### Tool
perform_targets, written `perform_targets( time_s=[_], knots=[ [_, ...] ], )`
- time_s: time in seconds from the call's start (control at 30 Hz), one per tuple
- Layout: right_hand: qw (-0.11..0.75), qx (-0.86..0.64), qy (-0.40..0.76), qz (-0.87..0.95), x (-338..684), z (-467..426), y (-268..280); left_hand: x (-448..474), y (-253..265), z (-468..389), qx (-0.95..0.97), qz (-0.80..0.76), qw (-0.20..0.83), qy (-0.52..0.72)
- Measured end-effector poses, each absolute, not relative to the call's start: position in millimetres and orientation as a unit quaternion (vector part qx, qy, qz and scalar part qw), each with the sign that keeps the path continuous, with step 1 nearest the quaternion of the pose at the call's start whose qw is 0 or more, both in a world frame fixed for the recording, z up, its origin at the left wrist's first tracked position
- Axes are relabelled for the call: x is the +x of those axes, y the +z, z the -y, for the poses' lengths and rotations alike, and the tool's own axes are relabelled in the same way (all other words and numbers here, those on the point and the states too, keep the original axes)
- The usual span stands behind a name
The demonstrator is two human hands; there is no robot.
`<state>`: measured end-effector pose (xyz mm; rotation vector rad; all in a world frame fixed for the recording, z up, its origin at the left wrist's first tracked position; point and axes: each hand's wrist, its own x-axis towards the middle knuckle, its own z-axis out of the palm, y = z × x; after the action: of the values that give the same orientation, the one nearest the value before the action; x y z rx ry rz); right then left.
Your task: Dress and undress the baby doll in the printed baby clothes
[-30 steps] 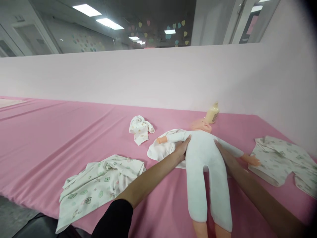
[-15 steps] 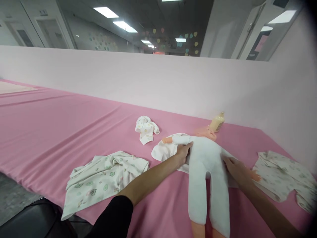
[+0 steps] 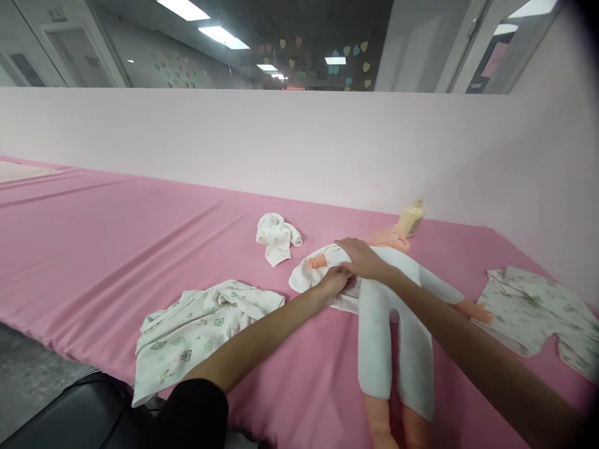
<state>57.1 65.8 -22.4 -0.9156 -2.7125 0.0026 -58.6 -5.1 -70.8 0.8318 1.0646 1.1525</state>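
Observation:
A doll [image 3: 395, 349] with a white cloth body and peach limbs lies on the pink sheet, its legs toward me. Under its left side spreads a white baby shirt [image 3: 302, 274]. My left hand [image 3: 336, 280] is closed at the doll's side, its curled fingers on the shirt's cloth; the fingertips are partly hidden. Across the doll's upper arm lies my right hand [image 3: 365, 259], thumb on the near side and fingers on the far side, closed around it. The doll's peach hand [image 3: 318, 262] rests on the shirt. My right forearm crosses over the doll's torso.
Printed baby clothes [image 3: 201, 330] lie at front left, and printed pants [image 3: 538, 312] at the right. A small printed garment [image 3: 277, 237] sits farther back. A yellowish bottle [image 3: 410, 218] stands near the white wall [image 3: 234, 137]. At lower left is a black chair [image 3: 70, 415].
My right hand has moved left from the doll's right side to its upper arm, beside my left hand. My left hand has shifted slightly left. The view has tilted a little.

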Motion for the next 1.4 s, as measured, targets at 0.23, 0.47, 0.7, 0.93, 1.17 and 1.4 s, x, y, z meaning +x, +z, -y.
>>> perform_targets(
  time_s=[0.23,0.47,0.7,0.93,1.17,1.4],
  knots=[
    [0.023,-0.313,0.016,0.949,32,-88,-38,-142,-38,16,0.639,-0.64,0.204,0.375],
    [0.157,-0.344,0.039,0.925,61,-96,-24,-170,-52,-52,0.587,-0.697,0.154,0.381],
    [0.196,-0.342,-0.033,0.919,69,-88,-20,-149,-72,-84,0.679,-0.636,0.217,0.294],
    [0.164,-0.354,-0.058,0.919,64,-85,-23,-155,-42,-72,0.632,-0.652,0.278,0.314],
    [0.131,-0.378,-0.035,0.916,57,-82,-28,-153,5,-42,0.585,-0.664,0.309,0.348],
    [0.114,-0.395,-0.101,0.906,48,-69,-28,-134,10,-39,0.619,-0.678,0.182,0.352]
  ],
)
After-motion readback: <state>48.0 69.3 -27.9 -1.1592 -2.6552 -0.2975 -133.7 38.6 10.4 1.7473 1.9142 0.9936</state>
